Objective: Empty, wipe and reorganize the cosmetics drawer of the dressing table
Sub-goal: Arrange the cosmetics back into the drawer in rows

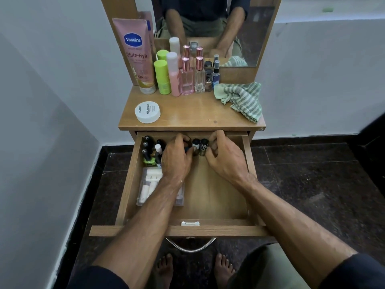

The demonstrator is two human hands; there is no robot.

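Pale grey walls (pixel 52 90) meet in a corner over a dark speckled stone floor (pixel 312 184), and against them stands a small wooden dressing table (pixel 187 113) with a mirror (pixel 250 38) rising at its back. Its cosmetics drawer (pixel 208 205) is pulled fully out toward the person, the right half of its floor bare wood. On the tabletop a striped green cloth (pixel 243 99) lies crumpled at the right, and a row of bottles stands along the mirror; the tallest, a pink tube (pixel 137 55), reads "Vaseline" and "Gluta-Hya". In front of it a round white tub (pixel 147 112) reads "zudio" and "NAIL POLISH". In the drawer's front left lies a clear pouch (pixel 150 188) of pale tubes, and at the back left stands a cluster of nail polish bottles (pixel 151 151) with dark caps. The left hand (pixel 177 157) and right hand (pixel 225 157) curl their fingers around a short row of small dark-capped bottles (pixel 200 146) at the drawer's back middle, gripping it from either end
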